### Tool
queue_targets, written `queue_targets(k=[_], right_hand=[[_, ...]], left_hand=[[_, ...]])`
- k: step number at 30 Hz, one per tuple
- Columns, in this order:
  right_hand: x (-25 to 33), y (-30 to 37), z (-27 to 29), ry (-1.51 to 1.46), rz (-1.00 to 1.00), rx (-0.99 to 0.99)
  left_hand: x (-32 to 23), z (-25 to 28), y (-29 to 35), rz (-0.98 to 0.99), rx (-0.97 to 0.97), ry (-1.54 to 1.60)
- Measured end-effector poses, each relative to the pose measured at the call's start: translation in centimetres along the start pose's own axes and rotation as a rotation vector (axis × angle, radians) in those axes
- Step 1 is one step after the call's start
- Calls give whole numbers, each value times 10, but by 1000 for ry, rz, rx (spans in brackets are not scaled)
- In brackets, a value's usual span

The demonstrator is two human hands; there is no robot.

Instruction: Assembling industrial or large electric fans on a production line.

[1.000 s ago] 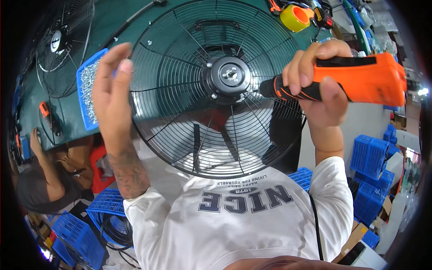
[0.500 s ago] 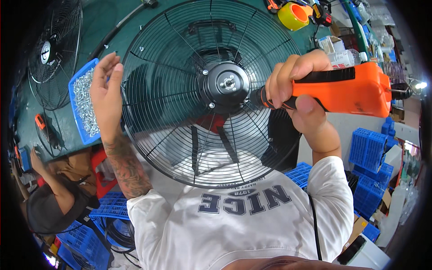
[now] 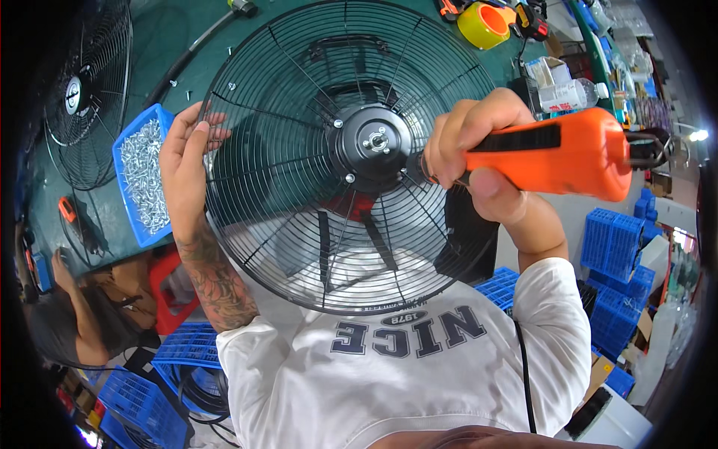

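In front of me a large round fan with a black wire guard [image 3: 280,161] lies against my shirt and over the bench. At its centre sits a black round motor [image 3: 376,142] with several silver screws around it. My right hand [image 3: 486,150] is wrapped round an orange and black electric screwdriver [image 3: 550,153]. The tool's nose points at the motor's right edge, close to a screw; its tip is hidden. My left hand [image 3: 185,161] holds the guard's left rim, the thumb in front and the fingers showing behind the wires.
Left of the guard, a blue tray [image 3: 120,161] full of screws stands on the green bench [image 3: 161,41]. A second fan [image 3: 75,97] lies further left. Yellow tape [image 3: 482,26] and a plastic bottle [image 3: 572,95] are at the far right. Another person's hand [image 3: 62,271] is at the lower left.
My left hand has moved from beside the screw tray onto the guard's rim and closed there. The screwdriver and my right hand have shifted slightly left.
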State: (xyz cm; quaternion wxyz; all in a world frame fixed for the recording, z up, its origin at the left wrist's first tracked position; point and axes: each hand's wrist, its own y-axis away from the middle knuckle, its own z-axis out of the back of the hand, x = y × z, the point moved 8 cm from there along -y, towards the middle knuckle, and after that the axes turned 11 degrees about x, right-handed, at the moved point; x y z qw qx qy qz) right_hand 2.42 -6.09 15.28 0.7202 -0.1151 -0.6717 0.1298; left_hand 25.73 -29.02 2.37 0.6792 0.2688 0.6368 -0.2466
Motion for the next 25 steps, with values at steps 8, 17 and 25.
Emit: queue_targets(k=[8, 17, 25], right_hand=[[4, 5, -1, 236, 43, -84], [57, -27, 8, -97, 194, 68], [-11, -47, 83, 131, 57, -191]], left_hand=[[0, -6, 3, 85, 53, 45], [-9, -18, 16, 104, 128, 86], [1, -15, 3, 98, 116, 79]])
